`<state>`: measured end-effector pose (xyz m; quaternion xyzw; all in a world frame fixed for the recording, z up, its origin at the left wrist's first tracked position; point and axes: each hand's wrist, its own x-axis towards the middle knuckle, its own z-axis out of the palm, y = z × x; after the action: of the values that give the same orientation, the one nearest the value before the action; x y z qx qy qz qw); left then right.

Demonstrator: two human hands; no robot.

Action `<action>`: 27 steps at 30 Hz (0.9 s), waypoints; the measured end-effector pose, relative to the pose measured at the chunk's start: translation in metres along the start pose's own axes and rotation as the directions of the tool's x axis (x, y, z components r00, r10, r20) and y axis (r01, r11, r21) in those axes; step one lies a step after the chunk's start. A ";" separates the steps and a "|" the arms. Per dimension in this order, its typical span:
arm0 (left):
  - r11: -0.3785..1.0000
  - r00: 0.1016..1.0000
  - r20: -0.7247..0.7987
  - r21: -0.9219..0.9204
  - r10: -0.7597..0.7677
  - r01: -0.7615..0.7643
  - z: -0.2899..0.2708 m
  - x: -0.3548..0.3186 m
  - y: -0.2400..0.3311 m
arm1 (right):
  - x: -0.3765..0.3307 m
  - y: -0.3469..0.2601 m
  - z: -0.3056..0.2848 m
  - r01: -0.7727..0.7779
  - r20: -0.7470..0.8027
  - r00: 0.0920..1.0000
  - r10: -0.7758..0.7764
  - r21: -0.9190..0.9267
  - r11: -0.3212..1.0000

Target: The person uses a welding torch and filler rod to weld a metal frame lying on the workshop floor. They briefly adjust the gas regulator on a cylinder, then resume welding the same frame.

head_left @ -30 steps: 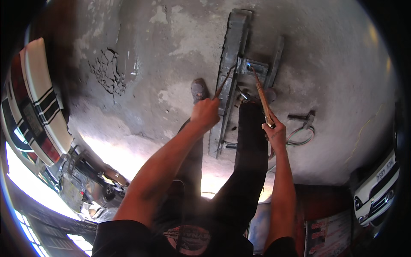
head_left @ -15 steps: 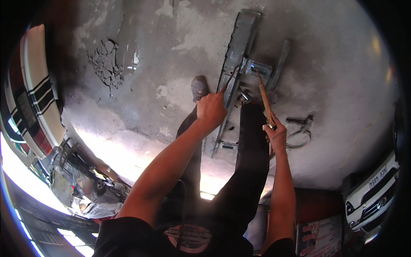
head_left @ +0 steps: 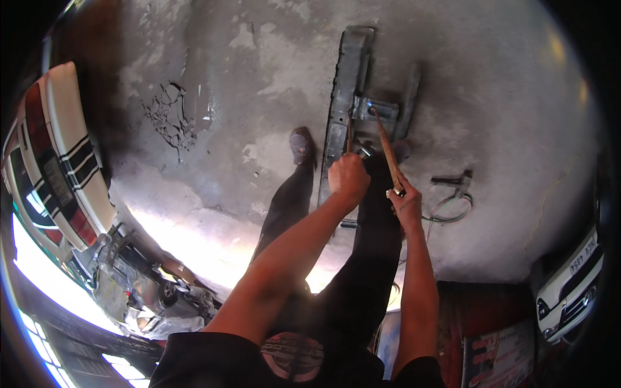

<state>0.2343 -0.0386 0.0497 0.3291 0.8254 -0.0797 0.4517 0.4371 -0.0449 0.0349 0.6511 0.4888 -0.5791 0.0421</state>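
1. Brass-coloured, slender and long, a gas torch point(head_left: 388, 154) slants up and to the left from the right hand point(head_left: 405, 198), whose fingers are clamped round its rear end.
2. At the torch's far tip burns a small bright blue flame point(head_left: 370, 104), over a short grey metal crosspiece point(head_left: 387, 111).
3. The left hand point(head_left: 349, 178) is closed in a fist, fingers together round a thin brown metal rod point(head_left: 350, 136) pointing away from the person; whether its tip touches metal is hard to tell from this height.
4. A long, dark grey channel-shaped metal beam point(head_left: 349, 77) lies on the bare grey concrete floor point(head_left: 259, 77) ahead of the person, between the two feet. The crosspiece spans from its right side toward a shorter dark metal bar point(head_left: 409, 97).
5. To the right of the right hand lie a dark, pistol-shaped tool point(head_left: 457, 180) and, just below it, looped thin hoses point(head_left: 453, 218).
6. Farther out, a white car point(head_left: 569, 288) shows at lower right, and a cream vehicle rear with black stripes point(head_left: 71, 155) at left.
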 end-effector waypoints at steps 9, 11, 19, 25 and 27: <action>0.991 0.998 -0.018 0.127 0.053 -0.051 -0.024 0.020 -0.047 | 0.017 0.015 -0.008 0.021 0.031 0.999 -0.020 -0.017 1.000; 0.989 0.995 -0.031 0.108 0.100 -0.096 -0.059 0.042 -0.105 | 0.022 0.018 -0.006 0.001 0.048 0.999 0.000 -0.018 1.000; 0.977 0.977 0.044 0.018 0.211 -0.212 -0.106 0.101 -0.167 | 0.049 0.001 0.013 -0.141 0.072 0.987 0.141 -0.007 0.990; 0.969 0.969 0.025 -0.030 0.248 -0.247 -0.106 0.114 -0.199 | 0.057 -0.011 0.023 -0.148 0.081 0.984 0.156 -0.095 0.984; 0.977 0.975 0.072 -0.040 0.210 -0.208 -0.114 0.115 -0.193 | 0.057 -0.011 0.023 -0.145 0.072 0.986 0.153 -0.105 0.984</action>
<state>-0.0064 -0.0844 -0.0085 0.4035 0.7697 -0.0310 0.4938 0.4045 -0.0200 -0.0127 0.6595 0.4647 -0.5746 0.1372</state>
